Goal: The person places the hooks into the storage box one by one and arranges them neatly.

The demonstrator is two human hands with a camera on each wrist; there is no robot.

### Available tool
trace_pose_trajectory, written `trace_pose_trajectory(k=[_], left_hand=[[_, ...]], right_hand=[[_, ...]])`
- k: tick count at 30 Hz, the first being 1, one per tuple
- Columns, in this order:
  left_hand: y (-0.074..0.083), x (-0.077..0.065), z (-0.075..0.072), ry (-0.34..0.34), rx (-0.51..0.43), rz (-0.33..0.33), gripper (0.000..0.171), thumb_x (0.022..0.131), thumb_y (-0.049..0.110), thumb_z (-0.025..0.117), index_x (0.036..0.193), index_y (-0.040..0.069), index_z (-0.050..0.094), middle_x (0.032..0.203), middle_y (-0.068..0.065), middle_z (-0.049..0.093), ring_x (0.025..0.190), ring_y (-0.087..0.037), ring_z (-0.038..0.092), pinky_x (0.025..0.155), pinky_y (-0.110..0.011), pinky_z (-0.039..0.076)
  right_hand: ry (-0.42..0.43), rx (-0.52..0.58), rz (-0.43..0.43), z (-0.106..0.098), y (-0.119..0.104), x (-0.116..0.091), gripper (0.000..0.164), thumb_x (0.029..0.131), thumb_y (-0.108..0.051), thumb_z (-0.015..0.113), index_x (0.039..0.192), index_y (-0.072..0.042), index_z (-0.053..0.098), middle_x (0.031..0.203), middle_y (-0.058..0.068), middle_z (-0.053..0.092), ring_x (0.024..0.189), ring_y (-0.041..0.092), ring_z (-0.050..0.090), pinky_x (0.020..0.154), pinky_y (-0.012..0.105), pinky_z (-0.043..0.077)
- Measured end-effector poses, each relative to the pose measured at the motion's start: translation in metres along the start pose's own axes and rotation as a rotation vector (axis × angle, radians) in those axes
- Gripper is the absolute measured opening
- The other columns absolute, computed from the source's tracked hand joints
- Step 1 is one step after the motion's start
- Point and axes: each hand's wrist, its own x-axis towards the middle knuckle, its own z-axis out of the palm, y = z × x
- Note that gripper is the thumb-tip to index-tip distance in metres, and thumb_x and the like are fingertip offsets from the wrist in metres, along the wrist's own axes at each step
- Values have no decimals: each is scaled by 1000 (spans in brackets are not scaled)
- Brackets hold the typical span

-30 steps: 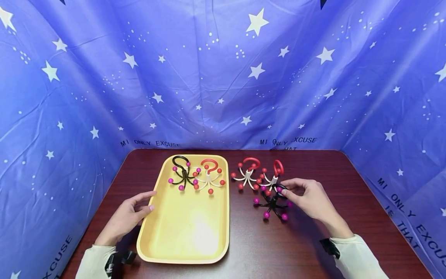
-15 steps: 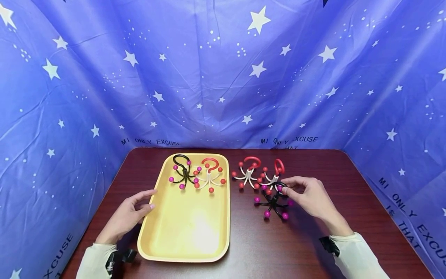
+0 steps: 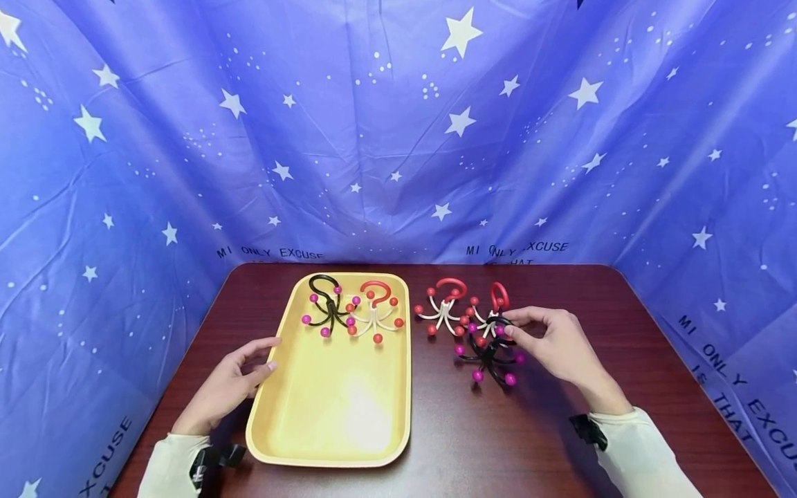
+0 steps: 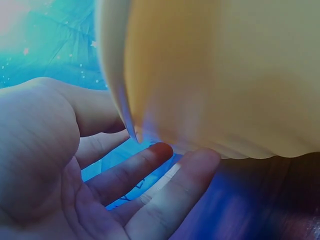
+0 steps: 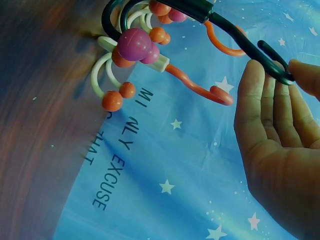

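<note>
My right hand [image 3: 563, 346] pinches the looped handle of a black scalp massager [image 3: 488, 356], its curved legs tipped with magenta balls. In the right wrist view the black handle [image 5: 277, 72] lies between thumb and fingertips. Right behind it, a white massager with a red hook [image 3: 499, 297] is partly hidden by the black one. Another white massager [image 3: 444, 313] stands to its left. My left hand [image 3: 230, 384] holds the left rim of a yellow tray [image 3: 268, 415]; in the left wrist view, fingers [image 4: 170, 195] reach under its wall.
Inside the tray's far end are a black massager [image 3: 331, 311] with magenta balls and a white one [image 3: 373, 318] with red balls. The dark wooden table [image 3: 461, 436] ends at a blue star-printed curtain [image 3: 373, 138] at the back and sides.
My right hand has risen slightly, and the black massager has moved a little away from me with it. The left hand and tray stay in place.
</note>
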Motion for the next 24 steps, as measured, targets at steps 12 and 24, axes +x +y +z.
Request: trace_pose_trajectory(k=[12, 24], left_hand=[[-5, 0, 2, -32, -83, -25, 57, 105, 12, 66, 157, 6, 45, 142, -31, 51, 92, -19, 72, 67, -43, 65], [-3, -1, 1, -54, -107, 1, 59, 105, 11, 66, 158, 4, 42, 140, -33, 52, 93, -19, 73, 68, -43, 66]], right_hand=[[13, -19, -38, -10, -14, 6, 21, 91, -12, 82, 112, -16, 82, 89, 1, 82, 75, 2, 71, 63, 17, 52], [23, -3, -68, -15, -28, 11, 20, 92, -11, 82, 110, -17, 83, 94, 0, 82, 78, 4, 73, 65, 16, 53]])
